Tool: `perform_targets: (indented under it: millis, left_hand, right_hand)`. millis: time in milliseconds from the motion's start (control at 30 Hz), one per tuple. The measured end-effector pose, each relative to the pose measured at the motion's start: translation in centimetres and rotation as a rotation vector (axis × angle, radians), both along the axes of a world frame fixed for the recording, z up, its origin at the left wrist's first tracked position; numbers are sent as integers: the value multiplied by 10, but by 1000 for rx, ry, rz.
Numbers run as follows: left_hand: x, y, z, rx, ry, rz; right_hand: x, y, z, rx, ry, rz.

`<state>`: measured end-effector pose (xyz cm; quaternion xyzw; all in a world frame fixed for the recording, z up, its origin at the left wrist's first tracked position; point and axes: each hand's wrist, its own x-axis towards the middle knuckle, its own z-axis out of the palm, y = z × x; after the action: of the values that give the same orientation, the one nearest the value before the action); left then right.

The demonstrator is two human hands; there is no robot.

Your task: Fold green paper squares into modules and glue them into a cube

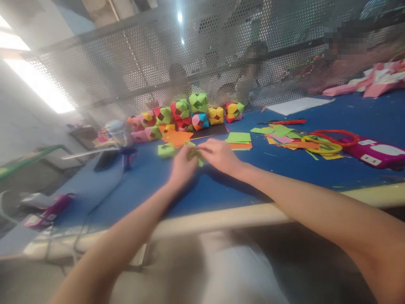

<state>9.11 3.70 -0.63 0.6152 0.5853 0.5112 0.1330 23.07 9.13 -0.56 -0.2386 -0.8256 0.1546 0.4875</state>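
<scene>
Above the blue table, my left hand [186, 162] and my right hand [219, 155] meet, both closed on one small piece of green folded paper [200, 160]. Fingers cover most of that piece, and blur hides its folds. Just left of my left hand lies a green folded paper unit [166, 150]. Orange paper pieces [177, 137] rest behind it. Beyond my right hand is a stack of square paper sheets [238, 138], green on top with orange below. Several multicoloured folded paper cubes [199, 121] are piled at the back.
On the right are loose paper scraps [284, 137], yellow-handled scissors [322, 145], a red ring-shaped handle [335, 136] and a purple power strip [376, 152]. A small fan [125, 143] stands left, its cable crossing the table [145, 185]. A perforated metal screen [136, 63] rises behind, with people beyond.
</scene>
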Motion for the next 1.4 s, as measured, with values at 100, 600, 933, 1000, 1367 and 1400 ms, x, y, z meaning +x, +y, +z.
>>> perform_targets:
  millis: [100,600,933,1000,1367,1400]
  left_hand:
    - [0,0,-2,-2,-15,-6]
    - [4,-4,3,-50,-93,29]
    - [2,1,-6,-22,-137,45]
    - [3,2,-6,-38,-192,55]
    - [3,-1,-3,-105,-282,9]
    - [3,-1,-3,-111,-289,3]
  right_hand:
    - [1,-2,3,-21,34,0]
    - [-1,2,-1,-38,0,53]
    - [-3,0,-2,-174,-24,48]
    - [-3,-1,0,-207,0,23]
    - [-4,-3,1,-443,85,46]
    - [-4,-3,1,-461,87,50]
